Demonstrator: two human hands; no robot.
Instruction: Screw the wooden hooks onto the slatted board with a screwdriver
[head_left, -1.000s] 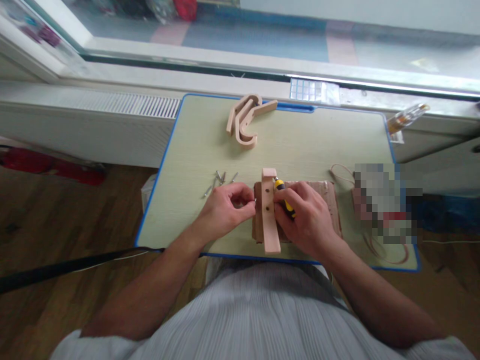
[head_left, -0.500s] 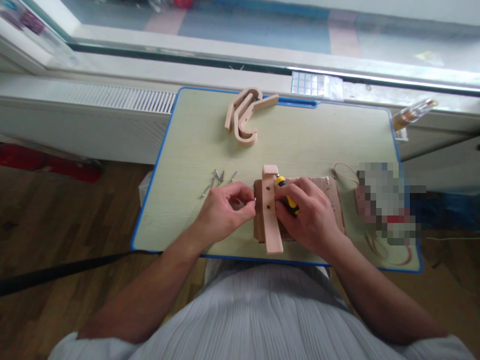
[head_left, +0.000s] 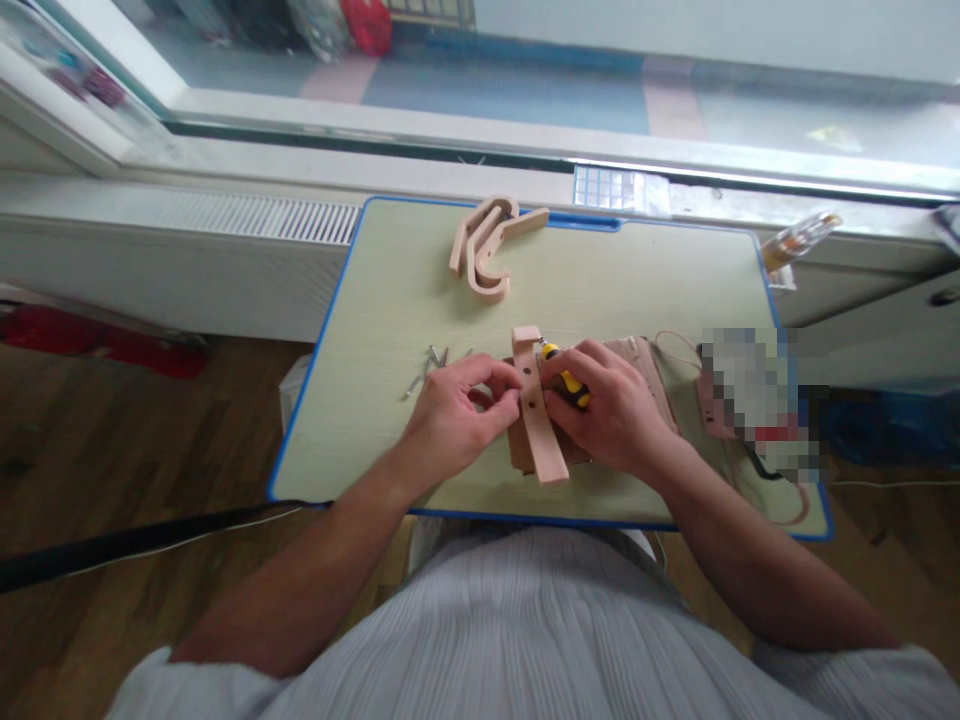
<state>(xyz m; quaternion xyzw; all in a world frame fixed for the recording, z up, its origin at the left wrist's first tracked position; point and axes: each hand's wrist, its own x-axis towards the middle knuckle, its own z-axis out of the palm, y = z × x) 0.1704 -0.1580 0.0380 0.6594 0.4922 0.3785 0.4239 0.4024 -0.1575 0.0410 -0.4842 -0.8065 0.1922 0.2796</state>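
Note:
A pale wooden strip with two dark holes lies on a brown cardboard piece near the table's front edge. My left hand pinches its fingers together against the strip's left side; what they pinch is too small to make out. My right hand is closed round a yellow-and-black screwdriver on the strip's right side, its tip pointing toward the strip's far end. Several loose screws lie just left of my left hand.
Curved wooden hook pieces lie stacked at the back of the green, blue-edged table. A blurred patch and a thin loop of cord sit at the right. A windowsill with a clear grid tray runs behind. Wooden floor shows at the left.
My left hand has closed in against the strip's left edge. The strip and both hands sit slightly further left and up in the view, as the camera shifted.

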